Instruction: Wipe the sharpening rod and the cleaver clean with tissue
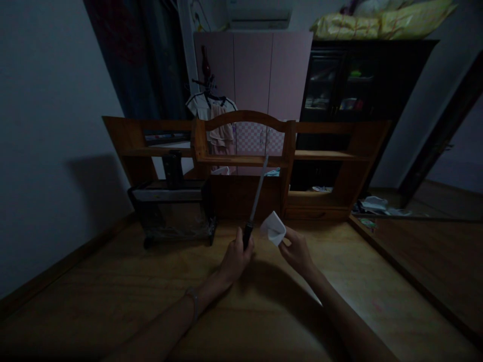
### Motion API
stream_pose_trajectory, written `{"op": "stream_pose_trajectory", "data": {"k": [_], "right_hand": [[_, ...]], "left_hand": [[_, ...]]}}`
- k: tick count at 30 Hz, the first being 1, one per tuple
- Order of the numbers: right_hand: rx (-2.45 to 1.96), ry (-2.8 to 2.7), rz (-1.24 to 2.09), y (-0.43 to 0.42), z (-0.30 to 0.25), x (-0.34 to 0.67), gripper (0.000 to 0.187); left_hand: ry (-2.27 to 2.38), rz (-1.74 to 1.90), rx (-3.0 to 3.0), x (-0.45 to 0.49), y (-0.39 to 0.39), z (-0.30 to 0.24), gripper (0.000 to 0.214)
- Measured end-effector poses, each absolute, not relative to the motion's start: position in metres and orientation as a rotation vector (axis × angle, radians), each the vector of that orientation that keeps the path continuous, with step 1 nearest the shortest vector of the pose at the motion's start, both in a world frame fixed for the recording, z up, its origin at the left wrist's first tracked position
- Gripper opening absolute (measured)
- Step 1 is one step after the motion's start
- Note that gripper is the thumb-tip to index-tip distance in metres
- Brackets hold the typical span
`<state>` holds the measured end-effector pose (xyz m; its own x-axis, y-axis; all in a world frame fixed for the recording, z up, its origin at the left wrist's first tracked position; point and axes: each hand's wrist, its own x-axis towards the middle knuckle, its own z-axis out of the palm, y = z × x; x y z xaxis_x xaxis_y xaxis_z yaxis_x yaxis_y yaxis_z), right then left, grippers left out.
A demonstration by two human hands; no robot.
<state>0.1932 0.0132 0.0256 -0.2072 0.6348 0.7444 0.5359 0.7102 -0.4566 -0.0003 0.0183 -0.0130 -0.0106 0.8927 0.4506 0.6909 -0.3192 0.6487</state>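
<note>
Left hand (234, 260): fingers clamping the dark handle of a long knife (258, 193), blade standing near upright, tip leaning away rightward. Right hand (298, 252): fingers pinching a folded white sheet (272, 229), hovering just right of the handle, above the wooden worktop (339, 281)

- The single head view sits above a wooden desk (264, 311), looking forward and down across it toward the shelf unit (245, 161) at 12 o'clock.
- It is close: both forearms enter from 6 o'clock, and the left hand (234, 259) and right hand (298, 251) meet just below frame centre.
- A wall (45, 151) fills 9 o'clock; a dark cabinet (339, 85) stands at 1 o'clock.
</note>
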Motion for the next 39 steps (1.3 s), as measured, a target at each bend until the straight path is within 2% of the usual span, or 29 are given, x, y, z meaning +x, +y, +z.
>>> {"op": "stream_pose_trajectory", "data": {"k": [4,10,20,26,29,32,35,39], "right_hand": [[-0.923,-1.833,0.165,0.013,0.025,0.195,0.021],[-0.853,-1.94,0.064,0.007,0.023,0.187,0.041],[-0.871,-2.063,-0.044,0.006,0.025,0.182,0.027],[-0.84,-2.103,0.017,0.005,0.026,0.182,0.041],[-0.845,-2.055,0.111,0.005,0.026,0.181,0.045],[-0.879,-1.894,0.277,0.008,0.027,0.184,0.038],[-0.918,-1.702,0.603,0.014,0.027,0.189,0.026],[-0.802,-1.384,1.081,0.026,0.02,0.195,0.026]], "left_hand": [[1.617,1.226,2.084,0.002,0.014,-0.013,0.059],[1.388,1.134,2.074,0.004,0.003,0.001,0.045],[1.365,1.09,2.079,0.003,0.003,0.002,0.039],[1.305,1.166,1.981,0.003,0.006,0.005,0.036],[1.365,1.24,1.889,0.001,0.011,0.003,0.04],[1.323,1.323,1.74,0.0,0.017,0.001,0.046],[1.091,1.198,1.528,0.002,0.018,0.0,0.046],[0.746,0.996,1.281,0.006,0.017,0.0,0.039]]}}
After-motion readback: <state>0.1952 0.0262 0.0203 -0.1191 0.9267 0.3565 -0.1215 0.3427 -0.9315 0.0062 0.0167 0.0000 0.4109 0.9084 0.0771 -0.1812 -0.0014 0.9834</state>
